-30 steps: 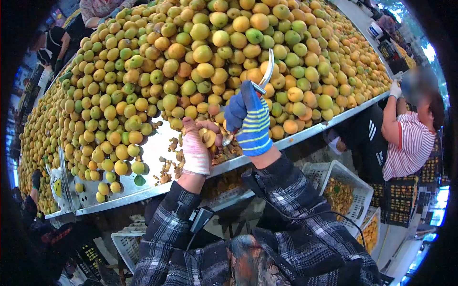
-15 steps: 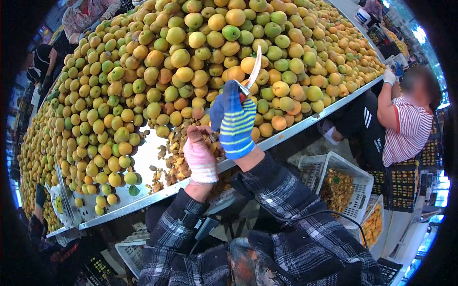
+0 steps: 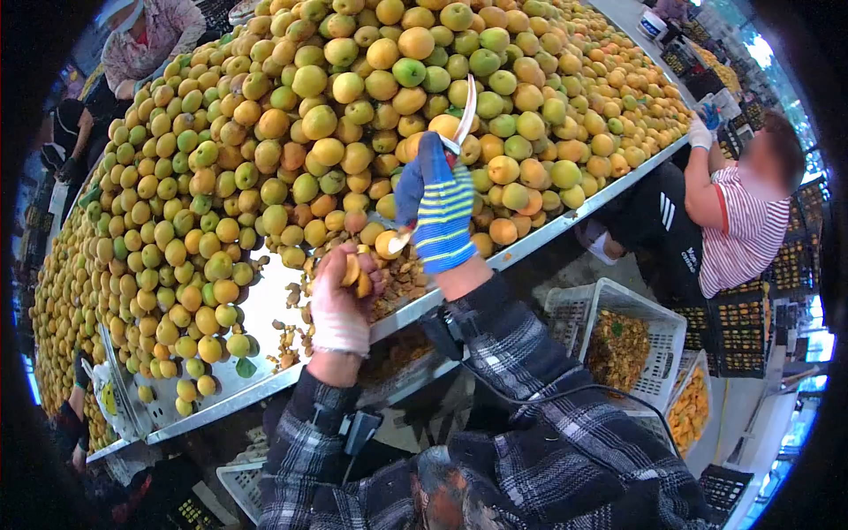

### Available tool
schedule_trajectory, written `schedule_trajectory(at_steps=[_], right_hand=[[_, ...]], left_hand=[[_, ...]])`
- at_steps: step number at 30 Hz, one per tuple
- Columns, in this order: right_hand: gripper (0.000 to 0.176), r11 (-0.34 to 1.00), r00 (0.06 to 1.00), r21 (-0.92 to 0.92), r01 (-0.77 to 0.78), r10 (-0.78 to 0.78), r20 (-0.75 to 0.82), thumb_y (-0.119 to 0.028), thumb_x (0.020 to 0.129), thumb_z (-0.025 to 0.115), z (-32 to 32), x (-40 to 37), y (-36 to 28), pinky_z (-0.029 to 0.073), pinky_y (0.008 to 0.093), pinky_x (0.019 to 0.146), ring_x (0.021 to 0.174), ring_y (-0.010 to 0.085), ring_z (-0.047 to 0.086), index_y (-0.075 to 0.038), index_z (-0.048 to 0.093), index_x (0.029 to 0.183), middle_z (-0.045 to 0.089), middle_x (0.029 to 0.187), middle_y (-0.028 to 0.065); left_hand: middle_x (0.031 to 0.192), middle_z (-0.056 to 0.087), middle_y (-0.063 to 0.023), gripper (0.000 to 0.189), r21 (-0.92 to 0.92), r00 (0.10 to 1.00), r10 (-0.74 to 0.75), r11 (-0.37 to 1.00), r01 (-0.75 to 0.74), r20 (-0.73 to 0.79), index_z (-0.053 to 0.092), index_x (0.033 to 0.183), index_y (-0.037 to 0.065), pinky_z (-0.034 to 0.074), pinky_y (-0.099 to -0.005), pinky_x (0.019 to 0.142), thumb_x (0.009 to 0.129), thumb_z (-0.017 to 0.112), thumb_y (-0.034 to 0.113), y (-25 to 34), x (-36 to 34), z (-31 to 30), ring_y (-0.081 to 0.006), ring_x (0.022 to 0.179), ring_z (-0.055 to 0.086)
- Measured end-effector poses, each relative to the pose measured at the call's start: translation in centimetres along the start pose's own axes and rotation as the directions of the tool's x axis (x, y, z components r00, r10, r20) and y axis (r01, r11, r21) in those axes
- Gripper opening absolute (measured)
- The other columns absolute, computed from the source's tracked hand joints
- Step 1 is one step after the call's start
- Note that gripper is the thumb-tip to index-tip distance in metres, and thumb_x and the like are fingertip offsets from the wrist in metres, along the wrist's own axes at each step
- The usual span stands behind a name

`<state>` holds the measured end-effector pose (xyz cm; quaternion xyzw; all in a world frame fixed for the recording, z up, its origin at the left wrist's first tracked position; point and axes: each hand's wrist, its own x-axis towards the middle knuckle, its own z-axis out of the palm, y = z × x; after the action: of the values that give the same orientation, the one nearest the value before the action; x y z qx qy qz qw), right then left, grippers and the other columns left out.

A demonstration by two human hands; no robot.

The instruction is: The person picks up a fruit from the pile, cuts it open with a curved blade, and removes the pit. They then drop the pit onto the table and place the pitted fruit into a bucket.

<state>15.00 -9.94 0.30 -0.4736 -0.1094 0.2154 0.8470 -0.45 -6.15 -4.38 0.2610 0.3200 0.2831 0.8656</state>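
Note:
My right hand (image 3: 444, 212), in a blue and yellow striped glove, is closed round a knife (image 3: 466, 115). The curved blade sticks up past the fingers, over the heap of apricots (image 3: 327, 115); the handle is mostly hidden in my fist. Lower left of it, my left hand (image 3: 340, 300) in a pale pink and white glove has its fingers curled round cut apricot pieces (image 3: 352, 270). Just below the right fist shows a pale-faced piece (image 3: 399, 241), whose holder I cannot make out. Stones and scraps (image 3: 402, 287) lie on the table under both hands.
The metal table edge (image 3: 539, 240) runs diagonally below my hands. Crates stand to the lower right, one with brown scraps (image 3: 617, 349), another with orange fruit pieces (image 3: 687, 411). A co-worker in a striped shirt (image 3: 751, 221) sits at the right; others work at the left.
My left hand has moved left and down, away from the right hand, and cut apricot pieces now show in its fingers. The right hand still grips the knife; the whole view has shifted slightly.

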Motion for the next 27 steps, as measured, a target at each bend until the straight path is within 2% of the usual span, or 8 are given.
schedule_trajectory(at_steps=[1, 4, 9, 14, 18, 21, 23, 27], right_hand=[[0.038, 0.864, 0.939, -0.408, 0.294, -0.340, -0.044, -0.035, 0.089, 0.064, -0.1, 0.9, -0.7, 0.030, 0.0279, 0.040, 0.043, 0.0087, 0.041, -0.011, 0.052, 0.061, 0.044, 0.050, -0.0021], [0.027, 0.597, 0.899, -0.698, 0.396, -0.407, 0.161, -0.024, 0.084, 0.070, -1.5, 1.6, -3.9, 0.041, 0.0306, 0.051, 0.056, 0.0097, 0.048, -0.001, 0.057, 0.077, 0.058, 0.062, 0.0049], [0.039, 0.310, 0.873, -0.840, 0.444, 0.062, 0.484, -0.037, 0.078, 0.072, -3.1, 1.4, -0.4, 0.051, 0.0374, 0.064, 0.070, 0.0277, 0.065, -0.001, 0.059, 0.087, 0.066, 0.076, 0.0170], [0.051, -0.031, 0.680, -0.812, 0.583, 0.566, 0.466, -0.035, 0.074, 0.075, -2.3, -1.6, 0.5, 0.051, 0.0441, 0.075, 0.086, 0.0372, 0.064, 0.000, 0.054, 0.104, 0.066, 0.093, 0.0196], [0.044, -0.082, 0.696, -0.775, 0.626, 0.507, 0.509, -0.030, 0.075, 0.073, -3.1, -1.5, 2.5, 0.051, 0.0448, 0.070, 0.082, 0.0377, 0.064, 0.002, 0.052, 0.098, 0.066, 0.085, 0.0217], [0.044, -0.073, 0.764, -0.834, 0.546, 0.452, 0.460, -0.031, 0.075, 0.072, -2.4, -1.2, 2.0, 0.052, 0.0440, 0.069, 0.080, 0.0371, 0.065, 0.001, 0.052, 0.098, 0.066, 0.083, 0.0203], [0.046, 0.126, 0.774, -0.837, 0.533, 0.327, 0.542, -0.033, 0.074, 0.073, -1.9, -1.3, 1.1, 0.052, 0.0431, 0.070, 0.081, 0.0367, 0.065, 0.000, 0.053, 0.099, 0.066, 0.084, 0.0196], [0.055, 0.515, 0.740, -0.701, 0.494, 0.174, 0.649, -0.035, 0.068, 0.080, -1.3, -2.2, 1.6, 0.052, 0.0413, 0.071, 0.082, 0.0366, 0.065, -0.002, 0.055, 0.104, 0.066, 0.088, 0.0208]], left_hand=[[0.074, 0.055, -0.0078, 0.030, 0.123, 0.990, 0.114, 0.985, -0.124, 0.084, 0.051, 0.102, 0.007, 0.044, -0.0290, 0.055, 0.093, 0.053, 0.036, 0.5, -0.4, 0.1, -0.0189, 0.063, 0.053], [0.079, 0.059, -0.0078, 0.020, 0.445, 0.946, -0.096, 0.894, -0.056, 0.311, 0.055, 0.099, 0.005, 0.046, -0.0283, 0.061, 0.089, 0.052, 0.023, 3.1, -3.4, 1.3, -0.0178, 0.068, 0.057], [0.082, 0.064, -0.0176, 0.032, 0.872, 0.544, -0.702, 0.242, -0.425, 0.460, 0.056, 0.108, 0.003, 0.050, -0.0370, 0.075, 0.085, 0.057, 0.026, 0.6, -5.3, 0.5, -0.0296, 0.079, 0.064], [0.091, 0.066, -0.0211, 0.045, 0.843, 0.716, -0.647, -0.207, -0.497, 0.264, 0.052, 0.117, 0.004, 0.048, -0.0448, 0.082, 0.085, 0.057, 0.036, -1.4, -5.2, -1.3, -0.0382, 0.091, 0.063], [0.092, 0.066, -0.0212, 0.047, 0.775, 0.697, -0.610, -0.203, -0.598, 0.377, 0.053, 0.118, 0.002, 0.048, -0.0440, 0.083, 0.086, 0.057, 0.037, -1.2, -5.2, -1.9, -0.0381, 0.092, 0.063], [0.091, 0.065, -0.0142, 0.039, 0.853, 0.525, -0.679, 0.334, -0.401, 0.513, 0.057, 0.111, -0.001, 0.051, -0.0316, 0.071, 0.089, 0.054, 0.032, 1.7, -3.7, -1.4, -0.0218, 0.078, 0.064], [0.090, 0.064, -0.0098, 0.034, 0.877, 0.714, -0.629, 0.479, 0.044, 0.307, 0.057, 0.111, 0.001, 0.048, -0.0246, 0.063, 0.092, 0.052, 0.028, 4.7, -3.5, 0.3, -0.0136, 0.069, 0.060], [0.101, 0.062, -0.0067, 0.038, 0.439, 0.980, -0.015, 0.895, -0.076, 0.200, 0.051, 0.122, 0.003, 0.048, -0.0217, 0.061, 0.093, 0.053, 0.027, 3.0, -0.9, -2.0, -0.0104, 0.079, 0.058]])
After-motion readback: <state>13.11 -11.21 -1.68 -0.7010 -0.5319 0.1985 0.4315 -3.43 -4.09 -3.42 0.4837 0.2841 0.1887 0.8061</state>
